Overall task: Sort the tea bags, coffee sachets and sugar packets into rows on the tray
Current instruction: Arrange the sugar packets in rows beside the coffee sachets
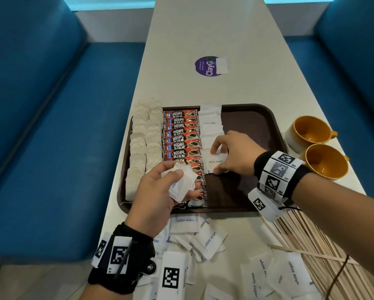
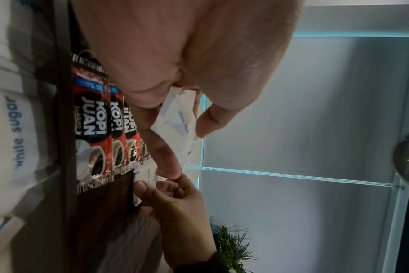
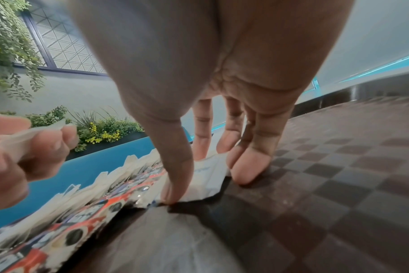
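On the tabletop (image 1: 214,40) sits a brown tray (image 1: 257,118), already carrying two columns of tea bags (image 1: 146,139) at its 9 o'clock side, a shingled column of coffee sachets (image 1: 181,137) beside them, and a sugar row (image 1: 211,124) running from 12 o'clock toward the middle. The right hand (image 1: 233,154) is over that row's near end, thumb and fingertips (image 3: 247,170) spread narrow and pressed on the edges of one sugar packet (image 1: 216,162) lying on the tray, just beside the sachets; whether it pinches the packet or only presses it flat I cannot tell for sure, though the fingers look nearly straight. The left hand (image 1: 160,191), at about 7 o'clock of the tray and above the sachets, is closed round a small sheaf of spare packets (image 1: 181,185). More loose sugar (image 1: 209,237) lies heaped off the tray at 6 o'clock, with wooden stirrers (image 1: 311,239) at 5 o'clock and two yellow cups (image 1: 316,148) at 3 o'clock. These packets look light, thin and limp, with granules that shift inside, so they probably slide and skew easily. Taking one by its flat sealed edges, between thumb and forefinger, should keep it square; pressing the middle may bulge it or nudge its neighbours. The row seems roughly half laid.
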{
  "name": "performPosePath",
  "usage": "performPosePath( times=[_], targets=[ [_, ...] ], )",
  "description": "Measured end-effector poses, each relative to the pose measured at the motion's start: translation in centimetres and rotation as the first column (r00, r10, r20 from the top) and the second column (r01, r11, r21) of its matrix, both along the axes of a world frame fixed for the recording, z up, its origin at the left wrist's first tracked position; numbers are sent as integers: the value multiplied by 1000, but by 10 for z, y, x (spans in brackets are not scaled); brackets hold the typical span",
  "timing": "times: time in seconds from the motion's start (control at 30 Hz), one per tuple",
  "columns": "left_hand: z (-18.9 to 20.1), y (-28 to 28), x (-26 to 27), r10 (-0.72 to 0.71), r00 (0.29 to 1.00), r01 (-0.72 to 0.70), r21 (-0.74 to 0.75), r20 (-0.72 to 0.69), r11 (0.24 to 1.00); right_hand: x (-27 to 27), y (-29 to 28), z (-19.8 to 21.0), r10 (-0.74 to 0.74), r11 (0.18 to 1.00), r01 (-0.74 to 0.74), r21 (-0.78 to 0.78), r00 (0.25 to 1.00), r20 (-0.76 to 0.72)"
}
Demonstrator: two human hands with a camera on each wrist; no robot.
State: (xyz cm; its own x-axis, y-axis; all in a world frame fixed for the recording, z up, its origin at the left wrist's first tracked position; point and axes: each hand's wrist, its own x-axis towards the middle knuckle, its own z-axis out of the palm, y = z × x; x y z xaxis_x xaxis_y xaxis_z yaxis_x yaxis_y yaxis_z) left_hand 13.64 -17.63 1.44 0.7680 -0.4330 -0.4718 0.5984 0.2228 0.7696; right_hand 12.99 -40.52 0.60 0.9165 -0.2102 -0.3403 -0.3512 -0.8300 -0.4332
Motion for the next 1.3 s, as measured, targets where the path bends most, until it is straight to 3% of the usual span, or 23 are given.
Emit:
performPosePath(
  times=[0.17, 0.4, 0.63, 0.77, 0.87, 1.03, 1.1, 1.17, 1.3],
  targets=[
    [-1, 0, 1, -13, 1000, 13, -19, 20, 1000, -1, 0, 2, -10, 1000, 10, 10, 1000, 9],
    [-1, -1, 1, -38, 998, 40, -50, 45, 998, -18, -4, 26, -136, 981, 104, 164, 971, 195],
    [-1, -6, -6, -92, 991, 99, -80, 96, 992, -47, 23, 47, -196, 830, 59, 555, 962, 191],
    [1, -8, -8, -114, 985, 118, -21, 133, 993, -55, 25, 38, -157, 808, 30, 589, 973, 166],
    [3, -10, -10, -97, 986, 97, 12, 137, 995, -58, 22, 39, -238, 750, 65, 658, 955, 177],
    [10, -10, -11, -90, 996, 90, -31, -6, 995, -58, 16, 41, -364, 659, -21, 751, 866, 344],
    [12, -10, -11, -119, 991, 116, -61, -55, 991, -61, 17, 40, -323, 691, -82, 718, 854, 407],
    [15, -11, -11, -154, 987, 148, -92, -55, 985, -63, 18, 36, -231, 773, -110, 625, 868, 439],
    [13, -12, -10, -112, 994, 112, -58, 4, 992, -65, 15, 29, -142, 850, -82, 521, 916, 376]
  ],
)
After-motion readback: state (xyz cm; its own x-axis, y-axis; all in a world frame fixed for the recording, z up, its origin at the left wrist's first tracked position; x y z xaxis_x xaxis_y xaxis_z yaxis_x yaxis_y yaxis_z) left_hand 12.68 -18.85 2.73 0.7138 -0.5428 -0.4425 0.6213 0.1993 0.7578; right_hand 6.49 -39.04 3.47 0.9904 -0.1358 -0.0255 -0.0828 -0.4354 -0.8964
